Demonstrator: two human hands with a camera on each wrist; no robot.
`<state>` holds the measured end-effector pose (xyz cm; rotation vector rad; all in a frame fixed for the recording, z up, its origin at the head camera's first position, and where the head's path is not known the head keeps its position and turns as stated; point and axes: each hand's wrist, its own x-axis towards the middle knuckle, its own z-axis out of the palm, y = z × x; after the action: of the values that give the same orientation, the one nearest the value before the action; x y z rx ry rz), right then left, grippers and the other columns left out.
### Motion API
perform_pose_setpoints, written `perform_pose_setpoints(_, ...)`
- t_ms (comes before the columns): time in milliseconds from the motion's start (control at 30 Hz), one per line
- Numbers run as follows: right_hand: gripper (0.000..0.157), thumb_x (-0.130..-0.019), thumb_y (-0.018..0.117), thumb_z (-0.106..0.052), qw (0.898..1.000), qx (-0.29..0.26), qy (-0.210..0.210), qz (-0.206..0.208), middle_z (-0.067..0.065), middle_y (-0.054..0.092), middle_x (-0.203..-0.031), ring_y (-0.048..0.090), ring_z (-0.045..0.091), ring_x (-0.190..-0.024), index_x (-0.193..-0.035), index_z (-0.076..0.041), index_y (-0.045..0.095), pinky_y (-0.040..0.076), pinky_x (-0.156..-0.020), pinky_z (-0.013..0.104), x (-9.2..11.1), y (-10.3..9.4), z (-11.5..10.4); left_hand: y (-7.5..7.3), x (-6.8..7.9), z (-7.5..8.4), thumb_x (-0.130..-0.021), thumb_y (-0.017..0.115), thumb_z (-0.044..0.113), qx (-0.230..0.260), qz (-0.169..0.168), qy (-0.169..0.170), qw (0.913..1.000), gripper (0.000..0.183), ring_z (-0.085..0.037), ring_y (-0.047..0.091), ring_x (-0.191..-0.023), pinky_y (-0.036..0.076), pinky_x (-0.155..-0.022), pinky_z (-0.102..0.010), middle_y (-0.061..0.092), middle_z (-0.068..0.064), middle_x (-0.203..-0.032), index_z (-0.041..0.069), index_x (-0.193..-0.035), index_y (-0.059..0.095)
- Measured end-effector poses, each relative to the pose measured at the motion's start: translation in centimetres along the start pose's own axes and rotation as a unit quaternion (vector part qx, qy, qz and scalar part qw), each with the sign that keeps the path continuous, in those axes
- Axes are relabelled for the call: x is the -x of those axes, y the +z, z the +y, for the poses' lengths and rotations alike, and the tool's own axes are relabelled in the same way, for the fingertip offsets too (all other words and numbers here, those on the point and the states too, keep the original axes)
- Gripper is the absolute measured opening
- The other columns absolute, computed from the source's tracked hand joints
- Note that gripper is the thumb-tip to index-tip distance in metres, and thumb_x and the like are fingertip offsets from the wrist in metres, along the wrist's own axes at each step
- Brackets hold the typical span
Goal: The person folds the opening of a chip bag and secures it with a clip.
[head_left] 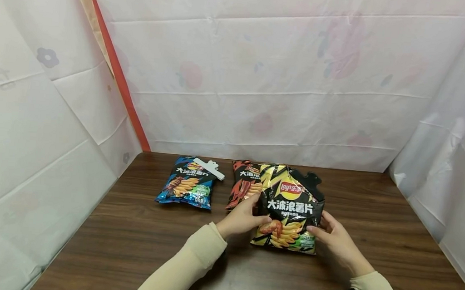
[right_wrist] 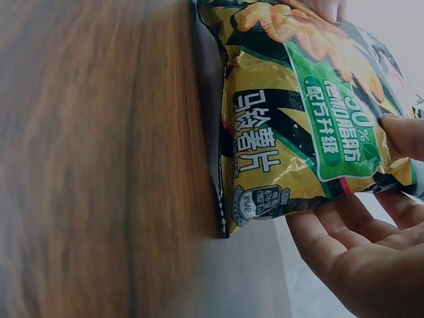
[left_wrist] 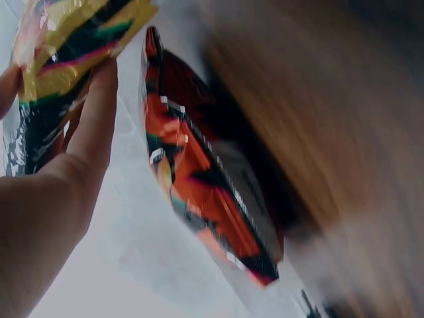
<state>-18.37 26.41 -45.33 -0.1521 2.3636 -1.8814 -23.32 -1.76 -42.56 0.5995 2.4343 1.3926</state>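
Both hands hold a yellow-and-black bag of potato chips in front of me, its printed front facing me and its top tilted back. A black bag clip sits across its upper right corner. My left hand grips the left side, thumb on the front; the left wrist view shows the fingers round the bag's edge. The right hand pinches the right side, thumb in front and fingers behind. Partly hidden behind the yellow bag is a red bag of chips, also in the left wrist view.
To the left, a blue bag of chips lies on the brown wooden table, with a white bag clip across its upper right corner. Pale patterned sheets wall in the table at the back and both sides.
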Motion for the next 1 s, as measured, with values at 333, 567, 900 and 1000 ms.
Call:
perform_pose_setpoints(333, 0.070, -0.098, 0.062, -0.023, 0.999, -0.013, 0.047, 0.019, 0.029, 0.038, -0.148, 0.056, -0.009, -0.101, -0.153, -0.001, 0.025, 0.051, -0.085, 0.026, -0.2, -1.5, 0.1, 1.7, -1.4, 0.0, -0.090, 0.072, 0.022, 0.075, 0.034, 0.025, 0.9963, 0.056, -0.028, 0.061, -0.116, 0.051, -0.095, -0.042, 0.060, -0.012, -0.130, 0.010, -0.139, 0.050)
perform_pose_setpoints(567, 0.072, -0.099, 0.060, -0.025, 0.998, -0.020, 0.058, 0.028, 0.030, 0.034, -0.150, 0.055, -0.010, -0.100, -0.154, 0.000, 0.021, 0.051, -0.086, 0.024, -0.2, -2.5, 0.3, 2.5, -2.2, 0.8, -0.091, 0.071, 0.020, 0.074, 0.030, 0.031, 0.9963, 0.058, -0.027, 0.059, -0.119, 0.050, -0.097, -0.041, 0.057, -0.011, -0.135, 0.011, -0.144, 0.046)
perform_pose_setpoints(900, 0.076, -0.101, 0.056, -0.028, 0.997, -0.023, 0.072, 0.026, 0.030, 0.024, -0.154, 0.052, -0.015, -0.099, -0.155, 0.002, 0.012, 0.049, -0.091, 0.028, -0.5, -3.9, 0.6, 3.4, -2.9, 1.0, -0.092, 0.070, 0.022, 0.080, 0.030, 0.022, 0.9961, 0.066, -0.029, 0.057, -0.123, 0.050, -0.098, -0.043, 0.053, -0.014, -0.140, 0.013, -0.149, 0.038)
perform_pose_setpoints(1000, 0.076, -0.101, 0.056, -0.027, 0.996, -0.029, 0.072, 0.033, 0.024, 0.033, -0.149, 0.053, -0.014, -0.098, -0.155, 0.003, 0.012, 0.049, -0.084, 0.021, -0.7, -4.4, 0.8, 3.7, -3.1, 0.9, -0.091, 0.071, 0.019, 0.083, 0.026, 0.020, 0.9960, 0.067, -0.030, 0.057, -0.121, 0.051, -0.096, -0.043, 0.052, -0.014, -0.139, 0.014, -0.149, 0.038)
